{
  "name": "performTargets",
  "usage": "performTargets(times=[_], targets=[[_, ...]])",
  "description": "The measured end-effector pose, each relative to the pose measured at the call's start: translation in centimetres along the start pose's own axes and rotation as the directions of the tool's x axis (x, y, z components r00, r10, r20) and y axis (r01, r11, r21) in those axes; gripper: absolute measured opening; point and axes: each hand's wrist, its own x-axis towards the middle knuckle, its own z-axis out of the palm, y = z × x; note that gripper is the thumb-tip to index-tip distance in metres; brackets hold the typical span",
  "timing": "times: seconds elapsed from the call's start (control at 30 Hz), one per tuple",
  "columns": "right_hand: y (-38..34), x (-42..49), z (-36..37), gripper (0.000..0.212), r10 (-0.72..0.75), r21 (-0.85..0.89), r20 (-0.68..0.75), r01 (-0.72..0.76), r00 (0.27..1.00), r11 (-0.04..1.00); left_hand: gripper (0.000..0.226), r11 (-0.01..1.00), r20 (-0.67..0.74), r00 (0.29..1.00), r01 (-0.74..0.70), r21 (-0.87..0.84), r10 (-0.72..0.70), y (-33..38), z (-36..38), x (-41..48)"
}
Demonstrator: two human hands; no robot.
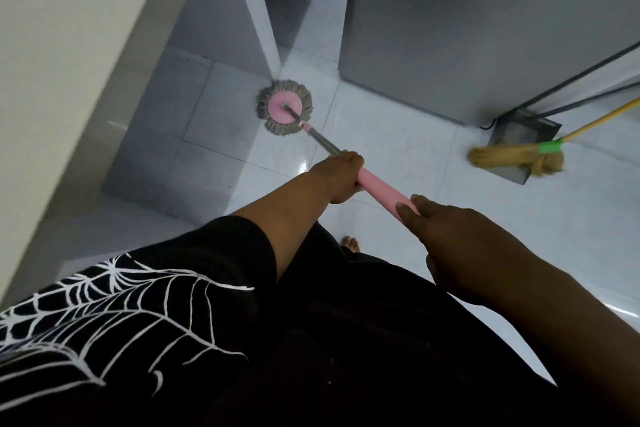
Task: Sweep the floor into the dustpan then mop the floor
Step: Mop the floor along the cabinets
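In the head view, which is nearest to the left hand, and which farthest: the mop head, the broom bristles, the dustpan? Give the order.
Measured from the left hand on the mop pole:
1. Mop head, ahead of the hand, by the wall corner.
2. Broom bristles, off to the right, lying on the dustpan's near part.
3. Dustpan, right, its body reaching farther back toward the cabinet.

White tiled floor (398,149): round mop head (285,107) flat on it; dustpan (519,146) with broom (516,158) at right.

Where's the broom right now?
In the head view the broom is at the right, its bristles resting on the grey dustpan beside the grey cabinet, well right of the mop head.
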Motion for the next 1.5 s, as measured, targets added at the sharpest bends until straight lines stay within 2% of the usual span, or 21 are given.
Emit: performTargets(times=[0.27, 0.63, 0.87, 1.07, 1.17, 1.27, 1.5], targets=[[-1.4, 4.1, -1.7, 0.07, -0.085, -0.043, 0.008, 0.085, 0.996, 0.995, 0.044, 0.994, -0.051, 0.993, 0.102, -0.038, -0.104, -4.3, -1.8, -1.7], [-3.0, 15.8, -8.2, 0.075, -0.143, -0.072, -0.027, 0.141, 0.989, 0.987, 0.04, 0.97, -0.105, 0.972, 0.193, -0.148, -0.209, -14.1, -8.9, 1.0], [-5.4, 24.6, -12.8, 0.066, -0.212, -0.089, -0.073, 0.206, 0.974, 0.975, 0.037, 0.935, -0.094, 0.942, 0.3, -0.189, -0.321, -22.0, -13.9, 2.7], [-8.0, 30.8, -14.7, 0.052, -0.243, -0.035, -0.11, 0.24, 0.964, 0.97, 0.047, 0.872, -0.061, 0.878, 0.459, -0.167, -0.474, -28.1, -16.9, 3.9], [-8.4, 31.6, -14.8, 0.047, -0.233, -0.029, -0.122, 0.231, 0.965, 0.972, 0.04, 0.871, -0.021, 0.883, 0.457, -0.181, -0.468, -28.7, -17.4, 4.2], [-8.4, 30.9, -14.5, 0.047, -0.232, -0.014, -0.109, 0.231, 0.967, 0.973, 0.045, 0.874, -0.042, 0.888, 0.442, -0.202, -0.459, -28.5, -16.8, 4.0], [-5.9, 25.1, -12.3, 0.055, -0.205, -0.021, -0.075, 0.204, 0.976, 0.979, 0.042, 0.898, -0.05, 0.919, 0.371, -0.236, -0.392, -22.7, -13.7, 2.7]])
